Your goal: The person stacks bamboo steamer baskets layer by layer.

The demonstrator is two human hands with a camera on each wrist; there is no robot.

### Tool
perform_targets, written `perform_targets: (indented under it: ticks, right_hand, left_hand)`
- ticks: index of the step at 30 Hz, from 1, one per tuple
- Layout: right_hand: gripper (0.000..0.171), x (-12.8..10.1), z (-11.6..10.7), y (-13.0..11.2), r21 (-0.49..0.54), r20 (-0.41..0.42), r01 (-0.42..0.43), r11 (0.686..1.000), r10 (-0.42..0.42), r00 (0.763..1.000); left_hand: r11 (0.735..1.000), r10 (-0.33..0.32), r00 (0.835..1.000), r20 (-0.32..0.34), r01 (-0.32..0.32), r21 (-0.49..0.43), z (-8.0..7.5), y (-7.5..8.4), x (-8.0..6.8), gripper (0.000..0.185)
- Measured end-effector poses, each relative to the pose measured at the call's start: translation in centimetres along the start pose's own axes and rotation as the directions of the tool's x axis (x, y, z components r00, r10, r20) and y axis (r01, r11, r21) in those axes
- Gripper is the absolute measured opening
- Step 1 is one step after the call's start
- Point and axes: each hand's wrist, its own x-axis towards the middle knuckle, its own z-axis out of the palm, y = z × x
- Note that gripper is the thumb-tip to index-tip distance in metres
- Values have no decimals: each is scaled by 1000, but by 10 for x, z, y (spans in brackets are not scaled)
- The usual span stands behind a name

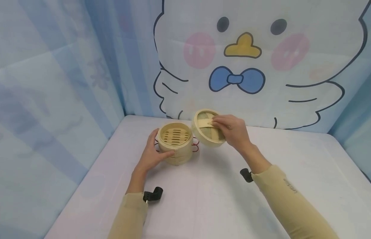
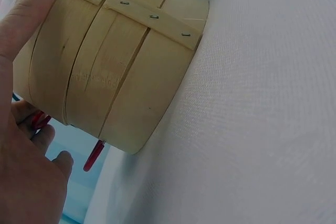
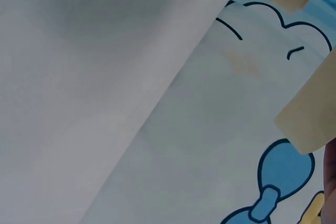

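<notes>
A stacked round bamboo steamer (image 1: 180,156) stands upright on the table, its slatted top tier uncovered. My left hand (image 1: 151,155) holds it from the left, thumb across the front and fingers around the far side. The left wrist view shows the steamer's stapled bands (image 2: 115,61) and the thumb lying against its wall. Up and to the right of the stack, my right hand (image 1: 234,132) pinches the strip on top of the bamboo steamer lid (image 1: 207,131), which tilts in the air. The lid's edge (image 3: 307,114) shows at the right of the right wrist view.
Red loop handles (image 1: 196,148) stick out from the steamer's sides. The white-covered table (image 1: 203,205) ends at a curtain (image 1: 185,96) printed with a cartoon bird. A small black wrist camera (image 1: 153,194) sits at the left sleeve.
</notes>
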Motion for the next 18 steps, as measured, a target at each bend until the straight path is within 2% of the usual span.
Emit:
perform_targets:
  ticks: [18]
  right_hand:
    - [17, 11, 14, -12, 0, 52, 32, 1000, -32, 998]
  left_hand:
    - [1000, 11, 1000, 6, -11, -1, 0, -4, 1, 111]
